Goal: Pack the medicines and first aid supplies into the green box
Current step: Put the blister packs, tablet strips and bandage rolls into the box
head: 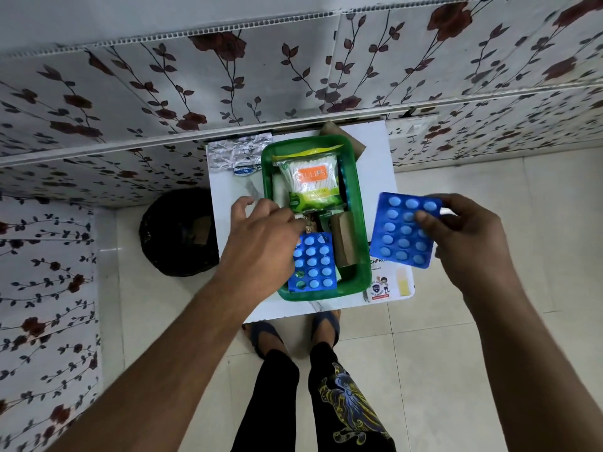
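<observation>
head cam, wide-angle, looks steeply down over white table [375, 148], prob. standing height.

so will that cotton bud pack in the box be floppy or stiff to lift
Probably floppy: the bud pack is a thin clear bag. Likely light, being only cotton buds. The glossy film may be a bit slippery, and it lies loose on other items in the green box.

Wall panels [137, 93] printed with dark red flowers and leafy vines cover the back and left sides. The floor [456, 337] is pale glossy tile. A small white table [375, 151] stands against the wall, with a black bin [177, 233] just beside it on the left.
</observation>
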Available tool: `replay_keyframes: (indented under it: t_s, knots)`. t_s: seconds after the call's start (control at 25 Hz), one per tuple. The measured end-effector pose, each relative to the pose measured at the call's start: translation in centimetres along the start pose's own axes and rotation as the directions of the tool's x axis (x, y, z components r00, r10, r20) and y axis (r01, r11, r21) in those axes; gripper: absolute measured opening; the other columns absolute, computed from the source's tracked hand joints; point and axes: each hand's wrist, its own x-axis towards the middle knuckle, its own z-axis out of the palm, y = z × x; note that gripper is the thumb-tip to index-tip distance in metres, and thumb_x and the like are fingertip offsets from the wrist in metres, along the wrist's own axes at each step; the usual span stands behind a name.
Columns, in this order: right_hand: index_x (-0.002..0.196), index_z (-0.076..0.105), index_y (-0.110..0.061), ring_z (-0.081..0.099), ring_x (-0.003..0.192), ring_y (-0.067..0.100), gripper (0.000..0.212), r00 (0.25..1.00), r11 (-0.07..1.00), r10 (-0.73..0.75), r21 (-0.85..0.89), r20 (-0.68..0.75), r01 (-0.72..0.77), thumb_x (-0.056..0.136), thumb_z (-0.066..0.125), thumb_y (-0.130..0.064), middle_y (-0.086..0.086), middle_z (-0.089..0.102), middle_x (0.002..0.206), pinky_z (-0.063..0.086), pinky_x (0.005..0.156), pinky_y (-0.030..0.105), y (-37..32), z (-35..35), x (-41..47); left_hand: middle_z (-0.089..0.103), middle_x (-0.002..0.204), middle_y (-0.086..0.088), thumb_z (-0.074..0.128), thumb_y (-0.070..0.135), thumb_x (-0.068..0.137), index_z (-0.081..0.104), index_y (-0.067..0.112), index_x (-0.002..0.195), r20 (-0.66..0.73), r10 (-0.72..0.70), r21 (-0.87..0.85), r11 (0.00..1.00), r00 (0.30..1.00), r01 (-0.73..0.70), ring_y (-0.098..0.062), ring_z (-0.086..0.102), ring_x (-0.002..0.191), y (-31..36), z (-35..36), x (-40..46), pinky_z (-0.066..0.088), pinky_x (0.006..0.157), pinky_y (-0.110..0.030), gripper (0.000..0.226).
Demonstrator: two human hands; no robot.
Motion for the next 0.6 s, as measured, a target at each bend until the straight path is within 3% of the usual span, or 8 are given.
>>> replay_keyframes:
  t_s: [0.12, 0.2, 0.28, 0.36, 0.44, 0.6]
  knots:
    - [0.089, 0.064, -0.028, 0.067, 0.063, -0.005, 0.012, 0.990, 0.990, -0.138, 0.034, -0.017, 0.138, 0.089, 0.067, -0.016, -0.010, 0.072, 0.074, 0.048, 0.051, 0.013, -3.5, 1.7, -1.7, 0.070, 0.096, 0.002, 0.060, 0.005, 0.077, 0.072, 0.022, 0.102, -0.161, -0.199, -0.271, 0.951, 0.967, 0.151, -0.028, 0.059, 0.095, -1.8, -1.7, -0.3, 0.035, 0.093, -0.044, 0.032]
    - [0.096, 0.063, -0.027, 0.072, 0.072, 0.007, 0.015, 0.989, 0.994, -0.107, 0.021, 0.102, 0.105, 0.087, 0.070, -0.017, -0.003, 0.075, 0.082, 0.056, 0.057, 0.027, -4.3, 4.2, -2.4, 0.070, 0.095, 0.002, 0.052, 0.010, 0.083, 0.072, 0.021, 0.098, -0.208, -0.327, -0.442, 0.872, 0.922, 0.209, -0.028, 0.062, 0.091, -3.4, -1.7, -0.3, 0.045, 0.088, -0.048, 0.027]
    - [0.102, 0.061, -0.030, 0.071, 0.085, 0.021, 0.021, 0.961, 0.966, -0.086, -0.215, 0.263, 0.145, 0.085, 0.069, -0.019, 0.000, 0.075, 0.092, 0.058, 0.070, 0.036, -3.2, 7.4, -2.7, 0.070, 0.094, 0.002, 0.051, 0.012, 0.084, 0.070, 0.021, 0.096, -0.192, -0.375, -0.558, 0.802, 0.907, 0.213, -0.024, 0.064, 0.090, -4.3, -0.9, -0.1, 0.049, 0.084, -0.049, 0.025]
    - [0.115, 0.061, -0.027, 0.066, 0.097, 0.029, 0.030, 0.932, 0.844, -0.079, -0.474, 0.354, 0.252, 0.086, 0.066, -0.020, 0.004, 0.072, 0.104, 0.052, 0.077, 0.032, -1.7, 9.9, -2.8, 0.069, 0.094, 0.002, 0.053, 0.009, 0.085, 0.071, 0.020, 0.094, -0.176, -0.389, -0.612, 0.763, 0.904, 0.209, -0.020, 0.064, 0.088, -4.6, -0.2, -0.1, 0.051, 0.082, -0.046, 0.023]
    - [0.122, 0.060, -0.022, 0.065, 0.099, 0.031, 0.037, 0.923, 0.704, -0.130, -0.623, 0.362, 0.343, 0.086, 0.065, -0.018, 0.007, 0.064, 0.117, 0.048, 0.075, 0.033, -0.6, 11.0, -2.8, 0.069, 0.093, 0.003, 0.056, 0.006, 0.085, 0.071, 0.020, 0.093, -0.162, -0.415, -0.636, 0.737, 0.895, 0.227, -0.017, 0.063, 0.088, -4.8, 0.1, -0.1, 0.052, 0.082, -0.041, 0.022]
    - [0.123, 0.056, -0.021, 0.069, 0.086, 0.030, 0.049, 0.908, 0.404, -0.223, -0.814, 0.354, 0.417, 0.077, 0.074, -0.019, 0.008, 0.052, 0.120, 0.039, 0.057, 0.029, 0.6, 11.8, -3.6, 0.068, 0.094, 0.003, 0.058, 0.004, 0.086, 0.071, 0.016, 0.096, -0.109, -0.470, -0.648, 0.702, 0.876, 0.296, -0.015, 0.063, 0.089, -5.9, 1.0, -0.1, 0.051, 0.083, -0.035, 0.020]
